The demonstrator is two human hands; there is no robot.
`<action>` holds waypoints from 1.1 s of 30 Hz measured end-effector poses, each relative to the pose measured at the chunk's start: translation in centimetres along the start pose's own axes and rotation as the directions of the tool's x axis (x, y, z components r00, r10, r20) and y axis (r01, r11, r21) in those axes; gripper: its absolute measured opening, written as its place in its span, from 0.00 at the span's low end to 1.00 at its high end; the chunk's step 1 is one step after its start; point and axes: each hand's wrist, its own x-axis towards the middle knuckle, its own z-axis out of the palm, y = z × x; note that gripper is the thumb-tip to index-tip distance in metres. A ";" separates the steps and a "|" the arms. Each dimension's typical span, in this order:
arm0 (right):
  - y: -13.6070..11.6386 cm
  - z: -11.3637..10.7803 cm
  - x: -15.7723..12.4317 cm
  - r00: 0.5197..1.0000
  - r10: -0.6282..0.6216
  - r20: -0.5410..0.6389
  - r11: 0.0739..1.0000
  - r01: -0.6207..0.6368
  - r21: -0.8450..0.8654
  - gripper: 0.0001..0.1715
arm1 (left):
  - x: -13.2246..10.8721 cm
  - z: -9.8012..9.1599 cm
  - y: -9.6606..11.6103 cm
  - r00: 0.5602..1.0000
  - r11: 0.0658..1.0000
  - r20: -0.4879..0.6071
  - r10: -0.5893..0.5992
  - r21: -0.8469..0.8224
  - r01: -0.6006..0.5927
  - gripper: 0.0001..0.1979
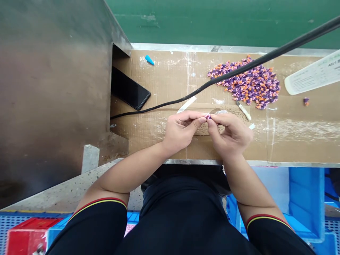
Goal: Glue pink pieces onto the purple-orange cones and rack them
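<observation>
My left hand (182, 130) and my right hand (230, 132) meet fingertip to fingertip above the cardboard-covered bench (292, 138). Both are closed in a pinch on one small purple piece (208, 116) held between them. Most of that piece is hidden by my fingers. A heap of several purple-and-orange pieces (247, 83) lies beyond my right hand, apart from it.
A black cable (228, 74) crosses the bench over the heap. A black phone (129, 89) lies at the left beside a big metal housing (50, 92). A small blue cone (149, 60), a stray purple piece (306, 101), a white card (313, 74) and blue bins (305, 202) are around.
</observation>
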 end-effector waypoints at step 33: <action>0.4 0.2 -0.4 0.998 0.020 -0.065 0.999 -0.019 0.028 0.08 | -1.7 -0.3 -2.3 0.953 0.978 0.250 0.174 -0.157 -0.137 0.25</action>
